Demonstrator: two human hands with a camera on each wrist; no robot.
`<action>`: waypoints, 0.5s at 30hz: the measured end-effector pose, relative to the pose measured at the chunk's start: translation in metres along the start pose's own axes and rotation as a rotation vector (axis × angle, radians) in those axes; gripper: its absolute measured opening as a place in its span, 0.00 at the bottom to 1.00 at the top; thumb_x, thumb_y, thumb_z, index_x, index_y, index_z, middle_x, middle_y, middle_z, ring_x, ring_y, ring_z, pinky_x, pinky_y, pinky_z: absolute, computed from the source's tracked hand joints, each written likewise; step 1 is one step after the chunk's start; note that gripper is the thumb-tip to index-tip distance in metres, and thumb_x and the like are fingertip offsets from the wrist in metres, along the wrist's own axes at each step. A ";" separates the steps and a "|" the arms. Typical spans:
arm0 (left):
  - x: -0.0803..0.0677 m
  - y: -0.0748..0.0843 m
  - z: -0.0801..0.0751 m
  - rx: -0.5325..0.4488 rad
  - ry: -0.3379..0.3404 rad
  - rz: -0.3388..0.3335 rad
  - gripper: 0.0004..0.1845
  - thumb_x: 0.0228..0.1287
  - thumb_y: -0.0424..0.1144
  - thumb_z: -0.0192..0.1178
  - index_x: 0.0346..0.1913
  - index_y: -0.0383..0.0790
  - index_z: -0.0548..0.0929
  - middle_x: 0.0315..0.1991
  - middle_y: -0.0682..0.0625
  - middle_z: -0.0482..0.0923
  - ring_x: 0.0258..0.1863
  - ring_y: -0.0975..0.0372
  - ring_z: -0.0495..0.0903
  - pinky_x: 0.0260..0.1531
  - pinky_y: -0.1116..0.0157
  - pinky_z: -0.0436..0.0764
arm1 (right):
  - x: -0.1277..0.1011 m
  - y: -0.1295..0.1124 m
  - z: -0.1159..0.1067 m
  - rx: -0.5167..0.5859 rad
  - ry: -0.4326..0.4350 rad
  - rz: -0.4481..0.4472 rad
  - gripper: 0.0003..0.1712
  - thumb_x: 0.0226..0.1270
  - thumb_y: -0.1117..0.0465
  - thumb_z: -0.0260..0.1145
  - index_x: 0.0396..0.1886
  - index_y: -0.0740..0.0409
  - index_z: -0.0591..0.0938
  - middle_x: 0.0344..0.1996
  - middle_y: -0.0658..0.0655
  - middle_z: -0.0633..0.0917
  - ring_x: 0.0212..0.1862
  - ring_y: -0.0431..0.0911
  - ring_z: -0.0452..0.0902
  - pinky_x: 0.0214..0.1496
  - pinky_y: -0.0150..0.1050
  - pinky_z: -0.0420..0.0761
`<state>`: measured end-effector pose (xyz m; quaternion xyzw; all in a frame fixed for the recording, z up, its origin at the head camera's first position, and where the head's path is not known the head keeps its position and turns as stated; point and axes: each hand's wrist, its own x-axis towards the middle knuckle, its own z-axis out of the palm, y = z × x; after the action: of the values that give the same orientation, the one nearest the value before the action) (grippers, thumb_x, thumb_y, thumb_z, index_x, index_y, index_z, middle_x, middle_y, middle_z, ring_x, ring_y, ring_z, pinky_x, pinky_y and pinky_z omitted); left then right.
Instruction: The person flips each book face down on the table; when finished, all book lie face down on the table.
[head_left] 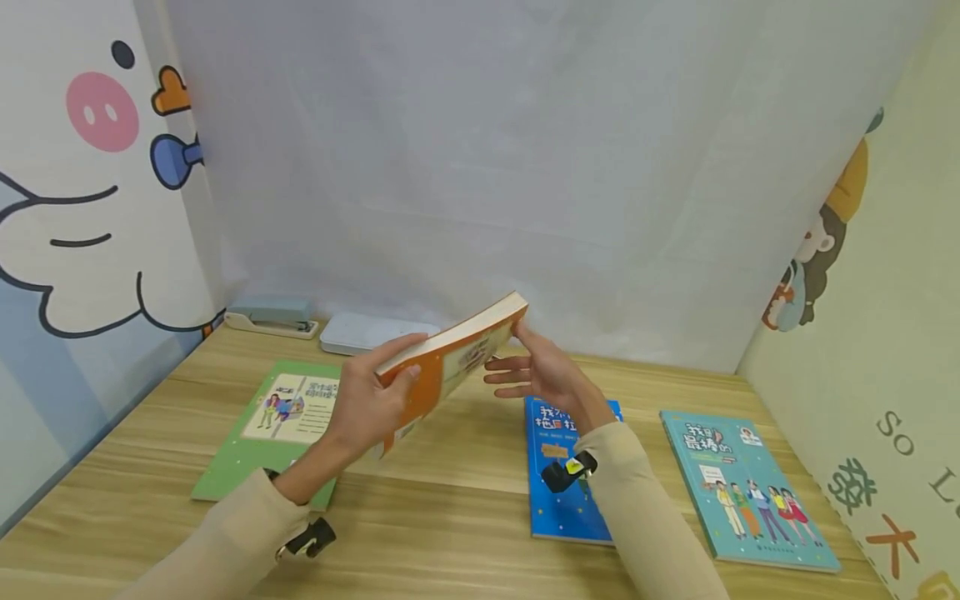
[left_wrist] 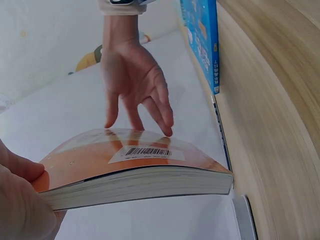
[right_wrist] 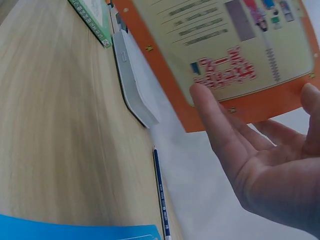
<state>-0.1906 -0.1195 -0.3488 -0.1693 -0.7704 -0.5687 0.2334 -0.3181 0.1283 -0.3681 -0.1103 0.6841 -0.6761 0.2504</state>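
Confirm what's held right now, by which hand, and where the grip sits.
The left hand grips the orange book at its near lower edge, thumb on the cover. The right hand is open, fingertips touching the book's far end.

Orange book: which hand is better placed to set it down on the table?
Probably left. The left hand grips the orange book at its near end; the right hand only touches its far cover with straight fingers.

– What is the left hand (head_left: pixel 367 408) doing?
– Its fingers curl and its thumb (head_left: pixel 406 380) pinches down; the arm reaches forward in a cream sleeve.
– And the right hand (head_left: pixel 542 375)?
– Its fingers (left_wrist: pixel 162 116) are straight, spread and relaxed
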 end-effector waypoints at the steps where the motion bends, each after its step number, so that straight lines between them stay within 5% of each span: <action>1: 0.000 0.001 0.000 -0.006 0.003 -0.002 0.22 0.66 0.22 0.58 0.62 0.34 0.80 0.46 0.29 0.85 0.07 0.65 0.71 0.08 0.73 0.67 | 0.000 0.002 0.000 0.002 0.000 0.007 0.40 0.75 0.31 0.44 0.78 0.43 0.54 0.66 0.73 0.75 0.62 0.65 0.78 0.56 0.56 0.83; 5: 0.002 0.005 0.000 -0.029 0.014 0.002 0.22 0.66 0.20 0.57 0.62 0.31 0.79 0.52 0.28 0.82 0.26 0.48 0.88 0.16 0.71 0.78 | 0.002 0.010 0.000 0.030 -0.001 0.020 0.45 0.73 0.29 0.45 0.80 0.44 0.49 0.68 0.72 0.72 0.65 0.66 0.74 0.57 0.58 0.82; 12: 0.005 0.012 -0.002 -0.057 0.018 -0.014 0.21 0.67 0.21 0.58 0.62 0.31 0.79 0.52 0.28 0.82 0.15 0.65 0.80 0.13 0.72 0.73 | 0.006 0.021 0.001 0.147 -0.029 0.008 0.47 0.71 0.28 0.46 0.80 0.44 0.47 0.72 0.72 0.66 0.71 0.67 0.67 0.63 0.58 0.77; 15: 0.005 0.011 -0.004 -0.059 0.028 -0.032 0.21 0.67 0.21 0.58 0.62 0.30 0.79 0.53 0.28 0.82 0.18 0.59 0.84 0.16 0.71 0.77 | 0.007 0.025 0.002 0.198 -0.045 -0.009 0.43 0.73 0.30 0.44 0.79 0.45 0.50 0.73 0.72 0.64 0.72 0.68 0.65 0.66 0.58 0.75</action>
<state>-0.1881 -0.1203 -0.3360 -0.1561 -0.7524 -0.5972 0.2298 -0.3182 0.1247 -0.3934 -0.1031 0.6078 -0.7388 0.2723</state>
